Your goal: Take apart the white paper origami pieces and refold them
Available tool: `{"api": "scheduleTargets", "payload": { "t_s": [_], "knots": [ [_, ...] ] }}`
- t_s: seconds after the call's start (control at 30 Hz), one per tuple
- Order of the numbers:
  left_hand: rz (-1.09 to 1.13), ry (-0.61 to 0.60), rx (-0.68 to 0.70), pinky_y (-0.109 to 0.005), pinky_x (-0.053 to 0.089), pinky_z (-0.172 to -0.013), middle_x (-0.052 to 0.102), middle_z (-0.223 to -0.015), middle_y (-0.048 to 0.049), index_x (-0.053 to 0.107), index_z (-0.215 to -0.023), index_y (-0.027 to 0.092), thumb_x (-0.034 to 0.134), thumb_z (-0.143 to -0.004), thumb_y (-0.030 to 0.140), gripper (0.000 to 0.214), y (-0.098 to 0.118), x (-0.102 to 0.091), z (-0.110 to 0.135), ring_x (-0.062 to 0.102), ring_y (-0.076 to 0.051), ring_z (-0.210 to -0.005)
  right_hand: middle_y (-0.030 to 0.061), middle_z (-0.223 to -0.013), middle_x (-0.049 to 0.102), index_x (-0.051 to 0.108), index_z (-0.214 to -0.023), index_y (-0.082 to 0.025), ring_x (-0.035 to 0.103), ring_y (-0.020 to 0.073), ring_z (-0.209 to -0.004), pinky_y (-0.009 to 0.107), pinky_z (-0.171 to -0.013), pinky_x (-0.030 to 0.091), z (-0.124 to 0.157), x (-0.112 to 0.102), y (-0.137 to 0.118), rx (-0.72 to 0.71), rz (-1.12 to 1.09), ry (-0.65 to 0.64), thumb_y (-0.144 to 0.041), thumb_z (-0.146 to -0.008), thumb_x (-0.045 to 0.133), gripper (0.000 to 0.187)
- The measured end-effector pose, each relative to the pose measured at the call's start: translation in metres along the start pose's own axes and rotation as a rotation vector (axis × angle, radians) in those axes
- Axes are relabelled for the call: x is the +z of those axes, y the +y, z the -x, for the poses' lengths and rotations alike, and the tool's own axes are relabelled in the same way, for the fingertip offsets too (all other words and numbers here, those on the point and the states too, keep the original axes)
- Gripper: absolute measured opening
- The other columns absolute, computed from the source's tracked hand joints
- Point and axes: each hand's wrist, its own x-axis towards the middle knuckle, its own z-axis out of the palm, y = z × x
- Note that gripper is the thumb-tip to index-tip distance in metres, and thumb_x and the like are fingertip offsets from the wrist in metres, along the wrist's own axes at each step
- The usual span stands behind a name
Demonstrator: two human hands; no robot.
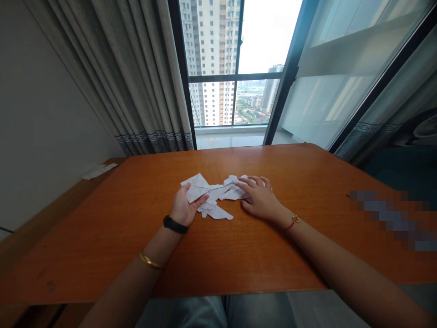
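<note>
A small heap of folded white paper pieces [215, 200] lies near the middle of an orange-brown wooden table [136, 237]. My left hand [183, 207] grips one folded white paper piece [195, 187] between thumb and fingers, lifted slightly at the heap's left end. My right hand [260, 197] rests palm down on the right end of the heap, fingers spread over another folded paper [234, 189]. A black band and a gold bangle circle my left wrist; a red cord is on my right wrist.
A white slip of paper [99, 171] lies on a lower ledge at the far left. Grey curtains [136, 82] and a tall window [235, 64] stand behind the table. A blurred patch [392, 218] sits at the table's right edge.
</note>
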Motion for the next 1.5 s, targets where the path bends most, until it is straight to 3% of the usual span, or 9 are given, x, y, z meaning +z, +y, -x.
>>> {"api": "scheduleTargets", "payload": {
  "t_s": [0.1,0.27,0.43,0.63,0.9,1.03,1.23,1.4,1.5],
  "knots": [
    [-0.004,0.013,-0.008,-0.037,0.062,-0.062,0.065,-0.096,-0.0125,0.058,-0.095,0.011,0.044,-0.091,0.019,0.017,-0.001,0.0,0.0,0.067,-0.021,-0.074,0.0044,-0.104,0.072,0.069,-0.098,-0.027,0.059,0.0246,-0.099,0.051,-0.104,0.018,-0.002,0.002,0.0,0.005,-0.051,-0.001,-0.029,-0.09,0.049,0.022],
    [-0.021,0.008,-0.02,-0.037,0.062,-0.061,0.066,-0.097,-0.0115,0.058,-0.096,0.012,0.044,-0.091,0.018,0.017,-0.001,0.003,0.003,0.067,-0.021,-0.074,0.0089,-0.097,0.072,0.07,-0.093,-0.02,0.061,0.0249,-0.094,0.042,-0.093,0.034,-0.003,-0.007,0.017,0.202,-0.147,0.3,-0.03,-0.092,0.048,0.025],
    [-0.069,0.009,-0.042,-0.035,0.062,-0.061,0.066,-0.098,-0.0129,0.059,-0.096,0.01,0.044,-0.091,0.019,0.018,-0.001,0.004,0.005,0.068,-0.021,-0.076,0.0085,-0.093,0.071,0.07,-0.094,-0.017,0.062,0.0226,-0.084,0.034,-0.076,0.045,-0.003,-0.007,0.026,0.428,-0.649,0.375,-0.041,-0.086,0.055,0.03],
    [-0.343,-0.15,-0.108,-0.037,0.062,-0.059,0.068,-0.102,-0.0146,0.059,-0.103,0.012,0.051,-0.089,0.019,0.018,-0.011,0.003,0.011,0.068,-0.023,-0.08,0.0047,-0.08,0.069,0.068,-0.091,-0.015,0.058,0.017,-0.067,0.028,-0.058,0.044,-0.005,0.003,0.006,0.6,-1.079,0.237,-0.048,-0.076,0.063,0.037],
    [-0.526,-0.453,-0.209,-0.034,0.059,-0.061,0.071,-0.101,-0.0152,0.061,-0.115,0.015,0.072,-0.078,0.028,0.041,-0.029,0.006,0.029,0.07,-0.026,-0.08,0.0061,-0.086,0.07,0.069,-0.088,-0.016,0.06,0.0196,-0.076,0.03,-0.066,0.046,0.0,0.004,-0.029,0.5,-1.072,0.119,-0.046,-0.079,0.061,0.033],
    [-0.509,-0.42,-0.092,-0.032,0.057,-0.067,0.07,-0.104,-0.0138,0.063,-0.112,0.013,0.075,-0.073,0.018,0.041,-0.033,0.004,0.025,0.069,-0.025,-0.083,0.0061,-0.08,0.069,0.07,-0.084,-0.016,0.059,0.0192,-0.068,0.03,-0.061,0.045,-0.002,-0.004,-0.015,0.626,-1.078,0.182,-0.047,-0.078,0.06,0.034],
    [-0.504,-0.366,-0.052,-0.037,0.059,-0.062,0.068,-0.112,-0.0145,0.062,-0.112,0.015,0.072,-0.075,0.021,0.039,-0.03,0.003,0.02,0.068,-0.027,-0.084,0.0146,-0.106,0.065,0.067,-0.106,-0.015,0.058,0.0255,-0.086,0.039,-0.076,0.047,-0.003,-0.018,0.015,0.592,-0.493,0.338,-0.048,-0.073,0.066,0.047],
    [-0.469,-0.413,-0.136,-0.035,0.06,-0.061,0.068,-0.11,-0.0144,0.06,-0.118,0.017,0.073,-0.076,0.022,0.044,-0.028,0.005,0.025,0.069,-0.026,-0.082,0.0044,-0.078,0.067,0.068,-0.095,-0.015,0.054,0.012,-0.054,0.026,-0.05,0.044,-0.003,-0.022,-0.006,0.459,-0.997,-0.118,-0.049,-0.074,0.068,0.04],
    [-0.42,-0.339,-0.198,-0.035,0.06,-0.063,0.068,-0.106,-0.013,0.059,-0.117,0.017,0.069,-0.08,0.025,0.039,-0.027,0.007,0.025,0.068,-0.023,-0.082,0.0007,-0.058,0.06,0.065,-0.085,-0.015,0.051,0.0115,-0.045,0.024,-0.042,0.04,-0.001,-0.026,-0.014,0.514,-1.12,0.016,-0.049,-0.078,0.064,0.034]
  ]
}}
